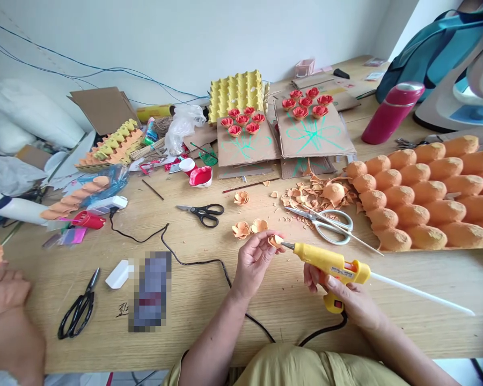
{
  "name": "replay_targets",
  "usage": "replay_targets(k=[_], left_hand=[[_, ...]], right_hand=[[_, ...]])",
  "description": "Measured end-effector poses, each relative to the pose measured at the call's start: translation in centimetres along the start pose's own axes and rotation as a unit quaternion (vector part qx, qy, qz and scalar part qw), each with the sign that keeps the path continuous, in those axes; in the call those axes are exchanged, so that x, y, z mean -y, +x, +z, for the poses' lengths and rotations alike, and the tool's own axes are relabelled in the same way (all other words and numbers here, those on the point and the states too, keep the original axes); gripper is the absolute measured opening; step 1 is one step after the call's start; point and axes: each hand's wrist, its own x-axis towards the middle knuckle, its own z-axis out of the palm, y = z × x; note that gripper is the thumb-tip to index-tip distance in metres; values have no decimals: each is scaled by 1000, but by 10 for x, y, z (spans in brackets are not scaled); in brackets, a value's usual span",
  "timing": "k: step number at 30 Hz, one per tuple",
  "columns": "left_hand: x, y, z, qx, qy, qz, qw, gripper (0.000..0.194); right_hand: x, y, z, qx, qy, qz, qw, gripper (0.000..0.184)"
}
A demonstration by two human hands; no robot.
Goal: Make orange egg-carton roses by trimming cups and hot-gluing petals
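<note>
My left hand (251, 262) pinches a small orange egg-carton petal piece (274, 240) between thumb and fingers. Wrapped round the handle of a yellow glue gun (326, 261), my right hand (346, 295) keeps its metal nozzle at the petal piece; whether they touch I cannot tell. A long white glue stick (422, 294) sticks out from the gun's back. Just beyond my left hand sit two orange carton flowers, one at the left (240, 230) and one at the right (260, 225). A third flower (241, 198) lies farther back.
Grey-handled scissors (333, 227) and a wooden stick lie by carton scraps (306, 195). A large orange egg tray (422, 214) stands at the right. Black scissors (205, 213), red paint (201, 176), and cardboard with red flowers (247, 150) are behind. Another person's arm (8, 316) rests at left.
</note>
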Motion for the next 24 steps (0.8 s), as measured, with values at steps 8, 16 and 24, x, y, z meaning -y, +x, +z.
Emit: replay_targets(k=[8,16,24], left_hand=[[6,1,-3,-11,-8,-2,1000,30],[2,0,0,-11,9,2,1000,28],[1,0,-1,-3,38,28,999,26]], right_hand=[[8,-1,2,3,-42,1,999,43],[-7,-5,-2,-4,-62,18,998,39],[-2,-4,1,-21,-85,28,996,46]])
